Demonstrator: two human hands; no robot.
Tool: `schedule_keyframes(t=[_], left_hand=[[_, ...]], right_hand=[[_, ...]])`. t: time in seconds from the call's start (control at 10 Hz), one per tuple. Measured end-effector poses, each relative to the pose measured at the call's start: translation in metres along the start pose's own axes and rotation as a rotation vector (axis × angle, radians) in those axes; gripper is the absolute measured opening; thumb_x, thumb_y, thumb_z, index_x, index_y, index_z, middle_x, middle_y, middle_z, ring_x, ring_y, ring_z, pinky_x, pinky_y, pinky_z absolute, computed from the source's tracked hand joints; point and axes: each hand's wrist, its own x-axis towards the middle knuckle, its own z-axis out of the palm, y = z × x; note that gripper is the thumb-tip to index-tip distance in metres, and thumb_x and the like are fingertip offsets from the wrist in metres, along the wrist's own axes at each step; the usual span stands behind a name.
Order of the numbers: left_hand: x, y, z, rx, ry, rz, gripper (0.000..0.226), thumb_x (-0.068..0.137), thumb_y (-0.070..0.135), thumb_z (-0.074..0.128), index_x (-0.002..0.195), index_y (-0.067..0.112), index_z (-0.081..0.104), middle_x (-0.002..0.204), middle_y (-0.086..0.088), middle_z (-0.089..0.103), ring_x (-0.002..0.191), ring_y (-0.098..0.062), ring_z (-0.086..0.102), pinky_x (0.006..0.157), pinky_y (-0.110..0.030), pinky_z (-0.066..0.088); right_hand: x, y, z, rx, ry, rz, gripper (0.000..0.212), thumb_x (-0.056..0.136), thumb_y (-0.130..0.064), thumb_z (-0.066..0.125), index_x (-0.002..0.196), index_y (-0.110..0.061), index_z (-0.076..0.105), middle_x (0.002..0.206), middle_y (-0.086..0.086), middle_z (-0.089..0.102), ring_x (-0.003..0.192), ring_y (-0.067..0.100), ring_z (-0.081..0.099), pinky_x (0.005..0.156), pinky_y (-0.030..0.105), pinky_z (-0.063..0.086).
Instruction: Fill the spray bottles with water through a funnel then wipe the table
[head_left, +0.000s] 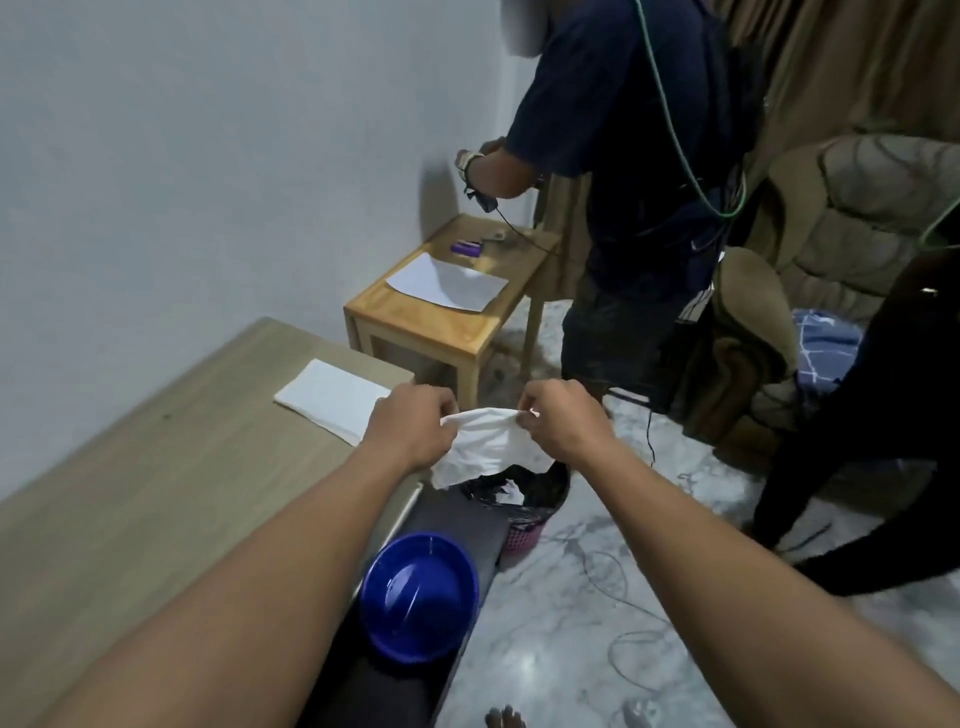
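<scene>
Pinching the white cloth (493, 441) between left hand (410, 426) and right hand (563, 421); spread flat, fold once. Wipe the table (156, 467) edgeward.

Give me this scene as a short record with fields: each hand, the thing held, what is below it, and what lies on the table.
left hand: pinches the top edge of the white cloth
right hand: pinches the same top edge, apart from the left
cloth state: crumpled, hanging between both hands, off the table
below cloth: bin with black liner, on the floor
table: folded white sheet near its far end
beside table: blue bowl on a dark bench
</scene>
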Motion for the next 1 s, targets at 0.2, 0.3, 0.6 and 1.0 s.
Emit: schedule_keyframes(t=[0.2,0.3,0.6,1.0], left_hand=[[0.107,0.006,0.103,0.009,-0.043,-0.027,0.011,0.089,0.041,0.063,0.086,0.03,0.064,0.088,0.005,0.071,0.093,-0.023,0.06,0.08,-0.04,0.052],[0.16,0.0,0.162,-0.013,-0.056,-0.06,0.01,0.09,0.04,0.063,0.085,0.032,0.063,0.09,0.006,0.071,0.096,-0.023,0.059,0.082,-0.04,0.049],[0.268,-0.036,0.318,-0.033,-0.162,-0.174,0.009,0.09,0.034,0.064,0.097,0.032,0.07,0.098,0.001,0.073,0.101,-0.026,0.065,0.082,-0.037,0.049],[0.168,-0.007,0.336,-0.596,-0.308,-0.458,0.017,0.091,0.02,0.064,0.106,0.022,0.072,0.092,0.004,0.073,0.081,-0.006,0.066,0.078,-0.018,0.049]], right_hand=[[0.1,0.084,0.059,-0.005,-0.085,0.076,0.01,0.094,-0.019,0.056,0.094,-0.021,0.066,0.104,0.006,0.07,0.097,0.03,0.062,0.072,0.037,0.051],[0.151,0.124,0.098,-0.011,-0.109,0.116,0.016,0.093,-0.019,0.057,0.101,-0.02,0.071,0.111,0.007,0.069,0.102,0.03,0.063,0.079,0.038,0.054],[0.256,0.212,0.229,-0.025,-0.155,0.203,0.023,0.091,-0.012,0.055,0.109,-0.017,0.069,0.116,0.01,0.065,0.104,0.031,0.063,0.081,0.037,0.053],[0.223,0.215,0.206,0.29,-0.33,0.172,0.011,0.093,-0.024,0.064,0.088,-0.025,0.073,0.087,-0.004,0.076,0.086,0.015,0.07,0.079,0.038,0.057]])
